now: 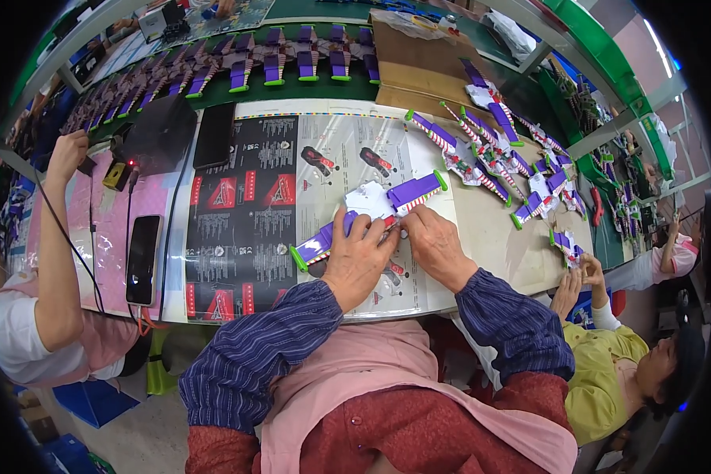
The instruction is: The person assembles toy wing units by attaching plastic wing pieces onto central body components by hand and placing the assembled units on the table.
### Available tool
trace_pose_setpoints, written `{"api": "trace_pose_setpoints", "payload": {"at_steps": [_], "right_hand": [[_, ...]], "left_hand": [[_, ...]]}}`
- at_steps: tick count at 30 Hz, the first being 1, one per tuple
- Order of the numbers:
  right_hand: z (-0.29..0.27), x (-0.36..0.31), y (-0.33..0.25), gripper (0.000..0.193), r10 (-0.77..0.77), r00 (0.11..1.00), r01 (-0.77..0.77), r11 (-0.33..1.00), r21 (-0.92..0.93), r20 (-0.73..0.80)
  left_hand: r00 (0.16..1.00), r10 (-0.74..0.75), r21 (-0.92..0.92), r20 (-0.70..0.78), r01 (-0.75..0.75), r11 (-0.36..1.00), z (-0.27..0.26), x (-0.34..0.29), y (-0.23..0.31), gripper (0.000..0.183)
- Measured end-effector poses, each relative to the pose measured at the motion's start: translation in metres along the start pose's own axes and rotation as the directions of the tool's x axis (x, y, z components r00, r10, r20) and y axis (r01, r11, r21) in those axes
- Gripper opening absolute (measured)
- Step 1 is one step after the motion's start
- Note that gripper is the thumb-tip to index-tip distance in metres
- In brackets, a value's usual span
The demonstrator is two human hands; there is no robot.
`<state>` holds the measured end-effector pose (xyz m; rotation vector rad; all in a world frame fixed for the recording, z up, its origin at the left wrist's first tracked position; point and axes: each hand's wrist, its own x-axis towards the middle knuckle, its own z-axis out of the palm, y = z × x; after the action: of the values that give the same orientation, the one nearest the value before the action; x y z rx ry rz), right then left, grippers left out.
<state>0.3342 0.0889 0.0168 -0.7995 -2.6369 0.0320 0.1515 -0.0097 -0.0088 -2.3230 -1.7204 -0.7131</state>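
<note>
One purple-winged toy (371, 201) lies on the counter (494, 257), one wing (322, 240) held under the curled fingers of the left hand (357, 262), the right hand (436, 246) pinching its middle, one phone (144, 261) farther left.

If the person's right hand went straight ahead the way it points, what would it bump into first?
Most likely the purple-and-white winged toy: the fingertips of the right hand look right up against it. The left hand is close too, but depth there is hard to judge.
</note>
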Motion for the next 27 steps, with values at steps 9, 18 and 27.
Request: {"api": "trace_pose_setpoints", "payload": {"at_steps": [9,18,27], "right_hand": [[-0.015,0.009,-0.009,0.026,0.146,0.987,-0.148,0.989,0.028,0.063],[-0.028,0.040,0.015,0.080,0.338,0.744,-0.641,0.602,0.476,0.576],[-0.009,0.017,0.004,0.078,0.413,0.799,-0.601,0.556,0.574,0.437]], "left_hand": [[1.000,-0.007,0.009,0.023,0.006,1.000,0.000,-0.001,0.000,0.050],[0.997,-0.001,0.005,0.076,0.001,1.000,-0.005,0.004,0.001,0.055],[0.998,-0.006,-0.058,0.063,0.009,0.998,-0.006,0.008,-0.005,0.051]]}}
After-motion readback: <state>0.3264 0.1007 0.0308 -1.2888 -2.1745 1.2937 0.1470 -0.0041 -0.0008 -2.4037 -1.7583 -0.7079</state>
